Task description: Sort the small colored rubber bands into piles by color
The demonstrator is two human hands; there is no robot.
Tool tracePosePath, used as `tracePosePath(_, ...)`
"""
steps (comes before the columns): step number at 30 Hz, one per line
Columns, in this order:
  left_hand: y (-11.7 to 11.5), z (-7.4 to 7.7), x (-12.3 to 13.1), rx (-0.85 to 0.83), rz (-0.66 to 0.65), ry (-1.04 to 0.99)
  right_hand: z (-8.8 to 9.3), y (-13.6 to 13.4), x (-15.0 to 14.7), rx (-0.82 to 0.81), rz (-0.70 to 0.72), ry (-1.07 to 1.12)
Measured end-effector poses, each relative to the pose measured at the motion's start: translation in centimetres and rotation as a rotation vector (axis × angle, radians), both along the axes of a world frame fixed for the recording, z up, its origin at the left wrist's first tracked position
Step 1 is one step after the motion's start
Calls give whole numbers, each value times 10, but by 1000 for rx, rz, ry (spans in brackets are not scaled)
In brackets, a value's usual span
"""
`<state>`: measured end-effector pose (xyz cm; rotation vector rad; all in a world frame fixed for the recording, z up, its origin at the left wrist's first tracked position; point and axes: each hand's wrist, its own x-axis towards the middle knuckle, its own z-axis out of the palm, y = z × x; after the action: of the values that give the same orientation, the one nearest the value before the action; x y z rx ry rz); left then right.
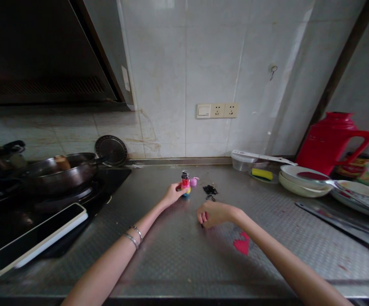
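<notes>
My left hand [172, 194] is closed around a small clear bottle [186, 183] that stands upright on the counter. Bands of red, yellow and blue show through its side, with something black near the top. Right behind it sits a small purple-pink object [193, 181], perhaps its cap. To the right lies a little heap of thin black loops [209, 190], with a few more strands [210, 198] just in front. My right hand [212, 213] hovers low over the counter nearer me, fingers curled in a pinch. A dark speck shows at its fingertips, too small to name.
A red heart-shaped piece [242, 244] lies by my right forearm. On the left are a phone [40, 238] and a pan [60, 172] on the stove. Bowls [303, 185], a yellow sponge [262, 174], a knife [337, 223] and a red thermos [327, 142] occupy the right.
</notes>
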<state>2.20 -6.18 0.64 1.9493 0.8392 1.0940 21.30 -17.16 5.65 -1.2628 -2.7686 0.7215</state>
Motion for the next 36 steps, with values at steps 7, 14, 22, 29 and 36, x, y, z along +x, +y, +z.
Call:
tracePosePath(7,-3,3,0,-17,2,-2,-7,9,-4,-27,-51,17)
tracePosePath(14,-4,3,1,-14,-10,-9,28,25,-5,157,-109,287)
tracePosePath(22,-6,6,0,9,25,37,65,72,-19,493,-390,525)
tracePosePath(29,-5,4,0,25,25,29,73,88,-27,462,-345,303)
tracePosePath(36,-5,4,-1,42,11,46,82,80,-30,335,-400,234)
